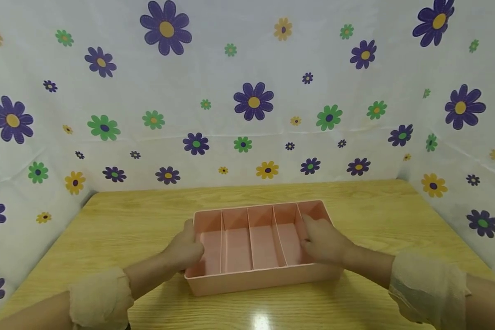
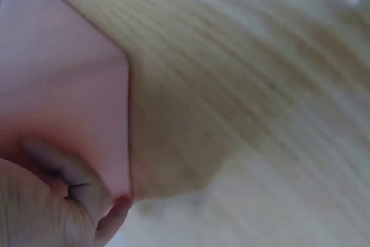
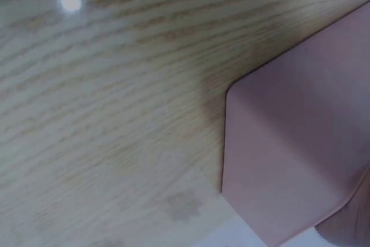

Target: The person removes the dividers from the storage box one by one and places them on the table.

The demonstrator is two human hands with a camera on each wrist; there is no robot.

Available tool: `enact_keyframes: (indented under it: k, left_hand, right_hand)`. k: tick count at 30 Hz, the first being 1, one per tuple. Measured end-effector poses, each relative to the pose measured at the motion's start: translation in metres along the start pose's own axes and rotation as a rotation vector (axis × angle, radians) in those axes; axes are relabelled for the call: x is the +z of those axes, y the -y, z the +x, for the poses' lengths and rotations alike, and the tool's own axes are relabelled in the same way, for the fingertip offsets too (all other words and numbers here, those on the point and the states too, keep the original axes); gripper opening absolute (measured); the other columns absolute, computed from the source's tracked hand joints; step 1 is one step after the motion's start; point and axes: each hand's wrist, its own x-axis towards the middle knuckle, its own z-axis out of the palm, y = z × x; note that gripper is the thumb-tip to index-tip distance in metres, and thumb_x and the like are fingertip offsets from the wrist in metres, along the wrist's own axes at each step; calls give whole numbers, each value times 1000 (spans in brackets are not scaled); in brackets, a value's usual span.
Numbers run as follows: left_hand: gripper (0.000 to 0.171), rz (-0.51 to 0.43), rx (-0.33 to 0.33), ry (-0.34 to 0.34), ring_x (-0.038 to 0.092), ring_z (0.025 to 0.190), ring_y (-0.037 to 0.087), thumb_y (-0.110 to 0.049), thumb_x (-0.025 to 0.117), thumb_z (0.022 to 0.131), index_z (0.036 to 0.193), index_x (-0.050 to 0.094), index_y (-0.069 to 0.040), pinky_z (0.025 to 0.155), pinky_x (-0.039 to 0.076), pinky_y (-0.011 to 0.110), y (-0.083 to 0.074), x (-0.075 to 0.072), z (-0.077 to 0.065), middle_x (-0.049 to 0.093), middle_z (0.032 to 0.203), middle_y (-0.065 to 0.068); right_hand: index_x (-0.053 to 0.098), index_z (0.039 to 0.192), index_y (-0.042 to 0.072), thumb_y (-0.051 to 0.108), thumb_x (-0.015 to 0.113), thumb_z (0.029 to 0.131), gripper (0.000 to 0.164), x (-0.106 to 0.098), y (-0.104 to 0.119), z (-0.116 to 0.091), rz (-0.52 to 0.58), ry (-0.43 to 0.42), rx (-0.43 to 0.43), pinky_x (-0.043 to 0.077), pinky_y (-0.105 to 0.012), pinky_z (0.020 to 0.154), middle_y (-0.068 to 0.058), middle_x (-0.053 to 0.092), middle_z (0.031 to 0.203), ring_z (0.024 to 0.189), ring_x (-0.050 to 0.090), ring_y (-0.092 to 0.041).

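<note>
A long pink divided organizer box (image 1: pixel 268 277) is held between both hands over the wooden table, its open compartments facing up. My left hand (image 1: pixel 185 247) grips its left end wall, with the thumb side over the rim. In the left wrist view, curled fingers (image 2: pixel 72 180) hold the pink wall near a corner. At the opposite end my right hand (image 1: pixel 325 240) grips the right wall, covering part of the last compartment. Only a bit of that hand (image 3: pixel 347 224) shows in the right wrist view, beside the pink wall (image 3: pixel 289 137). Whether the box touches the table I cannot tell.
The light wood-grain table (image 1: pixel 148 206) extends around the box. Behind it and along both sides hangs a white cloth (image 1: pixel 214 82) printed with purple, green and yellow flowers. A bright light reflection lies on the table near its front.
</note>
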Motion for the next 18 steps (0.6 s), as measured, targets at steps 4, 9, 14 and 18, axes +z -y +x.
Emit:
enact_keyframes:
  k: [4, 9, 14, 18]
  left_hand:
    - [67, 49, 20, -65, 57, 77, 29, 4, 45, 79, 143, 24, 6, 52, 43, 35, 0, 4, 1, 56, 115, 32]
    - [69, 113, 20, -93, 58, 73, 29, 1, 45, 80, 145, 22, 6, 50, 42, 34, 1, 8, 5, 58, 114, 32]
    - [69, 141, 13, -105, 58, 75, 30, 1, 46, 79, 143, 22, 8, 52, 43, 35, -2, 6, 1, 59, 110, 31]
    - [67, 156, 27, -110, 57, 82, 32, 1, 48, 78, 141, 25, 9, 57, 45, 36, 0, 7, 1, 59, 111, 32]
  right_hand:
    - [59, 106, -3, 1, 58, 88, 19, 2, 0, -1, 27, -57, 5, 43, -30, 59, 1, 50, 68, 65, 50, -14]
    - [60, 107, -4, 1, 52, 91, 19, -1, -1, -3, 127, -96, 36, 33, -24, 51, 4, 39, 60, 55, 40, -10]
    - [63, 117, -2, 3, 53, 92, 27, -3, -2, -1, 207, -133, 14, 41, -25, 54, 1, 58, 65, 56, 50, -8]
    - [61, 128, -2, 2, 56, 90, 39, -3, -2, -3, 252, -158, 35, 43, -26, 55, -3, 64, 69, 57, 52, -10]
